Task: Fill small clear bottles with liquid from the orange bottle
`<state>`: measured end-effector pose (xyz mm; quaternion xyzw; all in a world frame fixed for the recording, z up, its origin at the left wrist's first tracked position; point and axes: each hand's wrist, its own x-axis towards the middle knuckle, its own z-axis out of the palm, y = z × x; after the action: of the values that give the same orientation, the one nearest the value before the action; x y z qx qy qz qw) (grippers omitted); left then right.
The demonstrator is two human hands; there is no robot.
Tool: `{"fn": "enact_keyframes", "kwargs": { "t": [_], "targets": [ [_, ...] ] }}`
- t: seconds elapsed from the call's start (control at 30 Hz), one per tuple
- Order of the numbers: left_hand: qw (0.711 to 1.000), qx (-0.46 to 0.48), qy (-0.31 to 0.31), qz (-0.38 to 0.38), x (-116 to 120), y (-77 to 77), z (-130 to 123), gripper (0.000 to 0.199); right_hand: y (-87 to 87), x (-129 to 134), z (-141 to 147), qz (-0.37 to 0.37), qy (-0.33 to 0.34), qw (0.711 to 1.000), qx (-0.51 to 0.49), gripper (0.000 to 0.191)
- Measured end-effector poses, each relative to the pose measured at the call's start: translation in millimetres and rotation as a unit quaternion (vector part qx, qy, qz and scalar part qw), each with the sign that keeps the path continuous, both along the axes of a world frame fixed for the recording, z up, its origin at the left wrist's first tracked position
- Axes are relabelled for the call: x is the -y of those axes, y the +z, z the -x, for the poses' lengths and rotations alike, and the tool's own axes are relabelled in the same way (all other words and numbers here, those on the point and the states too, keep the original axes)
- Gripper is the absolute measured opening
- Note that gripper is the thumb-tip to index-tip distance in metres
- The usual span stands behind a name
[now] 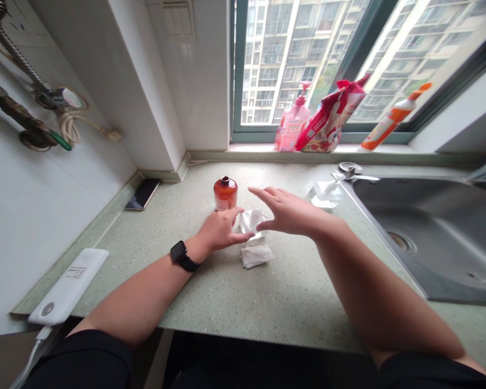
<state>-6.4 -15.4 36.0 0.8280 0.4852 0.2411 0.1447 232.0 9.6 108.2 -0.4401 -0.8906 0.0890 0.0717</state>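
A small clear, glass-like container point(260, 231) with something whitish on or in it stands mid-counter between my hands. My left hand point(222, 229), with a black watch at its wrist, is at the container's left side, thumb and index finger apart; whether it touches is unclear. My right hand point(287, 212) hovers at the right with its fingers stretched and thumb spread, holding nothing. Just behind my left hand is an amber bottle point(225, 190) with an uncapped neck, its lower part partly hidden. In front of the clear container lies a folded white cloth or tissue point(257, 255).
Another clear container point(324, 195) sits by the steel sink point(441, 232) at right. A phone point(143, 194) and a white power bank point(68, 286) with a cable lie left. Along the windowsill are a pink pump bottle point(292, 127), a red bag point(332, 116) and an orange-white bottle point(391, 125).
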Motion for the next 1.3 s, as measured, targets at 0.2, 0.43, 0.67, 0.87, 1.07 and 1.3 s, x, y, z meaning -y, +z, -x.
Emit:
{"fn": "enact_keyframes", "kwargs": {
  "t": [0.2,0.43,0.67,0.87,1.07,1.3],
  "targets": [
    [1.0,-0.004,-0.001,-0.007,-1.4,-2.1,0.9,0.071,-4.8,-1.5,8.3,-0.055,0.008,0.998,0.01,0.086],
    [1.0,-0.007,0.001,-0.006,-1.4,-2.6,1.7,0.071,2.3,-3.6,-10.7,-0.026,0.011,1.0,-0.015,0.1],
    [1.0,-0.006,0.0,-0.005,-1.8,-2.5,3.1,0.071,-3.3,1.0,14.3,-0.053,0.016,0.998,-0.024,0.091],
    [1.0,-0.01,0.004,-0.004,-3.1,-3.1,3.6,0.073,-1.8,-11.5,-12.5,-0.043,-0.014,0.999,-0.006,0.081],
    [1.0,-0.008,0.005,-0.004,-2.5,-2.7,3.5,0.073,11.3,-1.1,-6.5,-0.014,-0.026,0.999,-0.036,0.048],
    [1.0,-0.002,-0.007,0.005,-2.2,-0.7,4.3,0.07,4.3,-0.2,20.4,-0.019,-0.014,1.0,0.018,0.037]
  ]
}}
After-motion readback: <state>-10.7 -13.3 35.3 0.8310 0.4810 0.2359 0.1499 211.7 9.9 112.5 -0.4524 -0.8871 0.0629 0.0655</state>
